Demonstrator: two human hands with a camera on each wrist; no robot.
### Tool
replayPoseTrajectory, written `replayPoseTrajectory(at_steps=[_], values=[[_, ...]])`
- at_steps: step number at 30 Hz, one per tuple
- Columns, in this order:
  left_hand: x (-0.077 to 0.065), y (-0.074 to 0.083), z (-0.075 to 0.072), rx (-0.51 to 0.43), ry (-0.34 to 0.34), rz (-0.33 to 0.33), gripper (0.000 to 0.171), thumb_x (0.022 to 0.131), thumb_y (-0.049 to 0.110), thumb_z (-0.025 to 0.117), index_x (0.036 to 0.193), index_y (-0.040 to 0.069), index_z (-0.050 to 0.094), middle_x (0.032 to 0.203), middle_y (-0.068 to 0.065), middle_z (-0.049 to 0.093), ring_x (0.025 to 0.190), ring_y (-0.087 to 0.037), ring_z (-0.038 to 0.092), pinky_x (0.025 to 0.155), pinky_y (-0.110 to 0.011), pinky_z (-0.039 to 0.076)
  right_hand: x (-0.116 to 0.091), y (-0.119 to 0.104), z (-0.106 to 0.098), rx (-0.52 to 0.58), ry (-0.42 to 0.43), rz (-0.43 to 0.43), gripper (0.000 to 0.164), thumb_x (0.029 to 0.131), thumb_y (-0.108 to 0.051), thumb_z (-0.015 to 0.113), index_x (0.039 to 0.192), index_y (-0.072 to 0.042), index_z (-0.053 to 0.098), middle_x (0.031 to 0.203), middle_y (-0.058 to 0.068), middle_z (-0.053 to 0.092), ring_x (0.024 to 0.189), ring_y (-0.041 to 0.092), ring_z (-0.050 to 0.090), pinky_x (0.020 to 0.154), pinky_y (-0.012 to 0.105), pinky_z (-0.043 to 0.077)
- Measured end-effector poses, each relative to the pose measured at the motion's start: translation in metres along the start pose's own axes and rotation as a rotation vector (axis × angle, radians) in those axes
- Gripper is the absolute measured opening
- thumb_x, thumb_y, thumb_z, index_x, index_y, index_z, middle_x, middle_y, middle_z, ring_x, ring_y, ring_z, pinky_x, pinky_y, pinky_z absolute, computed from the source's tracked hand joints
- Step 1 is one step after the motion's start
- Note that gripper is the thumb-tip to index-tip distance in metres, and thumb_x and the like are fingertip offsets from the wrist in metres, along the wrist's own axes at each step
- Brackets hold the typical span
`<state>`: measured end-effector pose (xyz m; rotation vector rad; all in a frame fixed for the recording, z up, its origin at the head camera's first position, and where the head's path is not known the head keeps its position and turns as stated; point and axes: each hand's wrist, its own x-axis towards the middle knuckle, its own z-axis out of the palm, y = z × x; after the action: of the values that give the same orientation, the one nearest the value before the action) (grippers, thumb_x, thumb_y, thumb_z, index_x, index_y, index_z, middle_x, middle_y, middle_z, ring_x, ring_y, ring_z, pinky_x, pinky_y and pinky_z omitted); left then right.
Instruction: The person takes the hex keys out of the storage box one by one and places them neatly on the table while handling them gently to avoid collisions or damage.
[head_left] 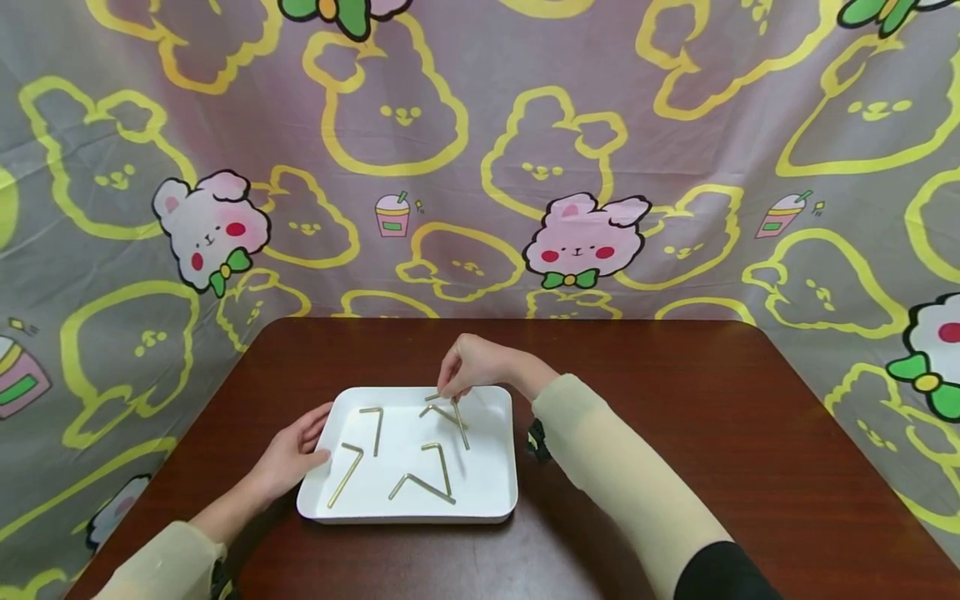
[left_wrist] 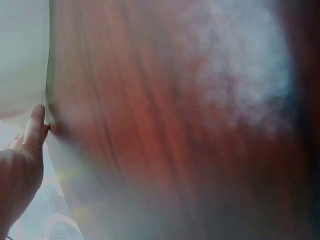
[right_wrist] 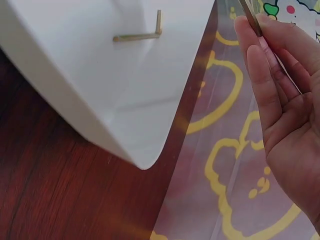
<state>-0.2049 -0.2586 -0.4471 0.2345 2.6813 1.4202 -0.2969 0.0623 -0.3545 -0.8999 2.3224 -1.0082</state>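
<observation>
A white rectangular tray (head_left: 408, 518) holds several brass-coloured L-shaped hex keys. My left hand (head_left: 291, 454) grips its left edge, thumb over the rim and fingers along the outside. Over the far right part of the tray, my right hand (head_left: 477, 367) pinches a hex key (head_left: 462, 429) between thumb and fingertips, its long arm slanting downward. Close behind that arm lies another hex key (head_left: 444, 414). Two hex keys lie at the left, one of them the upper key (head_left: 378, 432). Near the front is a wide-angled hex key (head_left: 429, 487), with another key (head_left: 445, 468) meeting its end.
The tray stands on a dark brown wooden table (head_left: 660, 450). A patterned cloth (head_left: 465, 192) with bunnies and yellow outlines hangs behind and along both sides of the table. A dark wrist strap (head_left: 537, 440) shows under my right sleeve, beside the tray's right edge.
</observation>
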Motion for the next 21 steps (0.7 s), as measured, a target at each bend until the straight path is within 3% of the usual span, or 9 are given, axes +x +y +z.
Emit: replayPoseTrajectory(at_steps=[8, 16, 21], values=[[-0.001, 0.002, 0.001, 0.005, 0.0, -0.022, 0.069, 0.087, -0.011, 0.06, 0.147, -0.009, 0.027, 0.144, -0.033, 0.036, 0.129, -0.044, 0.041, 0.098, -0.044, 0.039, -0.011, 0.009, -0.011, 0.021, 0.009, 0.026, 0.01, 0.082, -0.004, 0.076, 0.088, 0.004, 0.075, 0.074, 0.005, 0.071, 0.076, 0.029, 0.07, 0.078, 0.047, 0.056], [-0.001, 0.003, 0.001, 0.005, 0.0, -0.022, 0.069, 0.087, -0.012, 0.06, 0.147, -0.009, 0.027, 0.144, -0.033, 0.036, 0.13, -0.044, 0.041, 0.098, -0.045, 0.039, -0.028, 0.013, -0.034, 0.02, 0.039, 0.042, 0.006, 0.081, -0.005, 0.077, 0.083, 0.0, 0.075, 0.073, 0.006, 0.071, 0.077, 0.034, 0.069, 0.074, 0.041, 0.058], [-0.001, 0.002, 0.001, 0.014, 0.001, -0.03, 0.069, 0.087, -0.011, 0.061, 0.148, -0.008, 0.028, 0.145, -0.032, 0.036, 0.13, -0.043, 0.041, 0.099, -0.045, 0.038, -0.038, 0.018, -0.048, 0.014, 0.059, 0.069, 0.006, 0.081, -0.003, 0.076, 0.083, 0.002, 0.075, 0.073, 0.007, 0.071, 0.073, 0.03, 0.07, 0.07, 0.036, 0.058]])
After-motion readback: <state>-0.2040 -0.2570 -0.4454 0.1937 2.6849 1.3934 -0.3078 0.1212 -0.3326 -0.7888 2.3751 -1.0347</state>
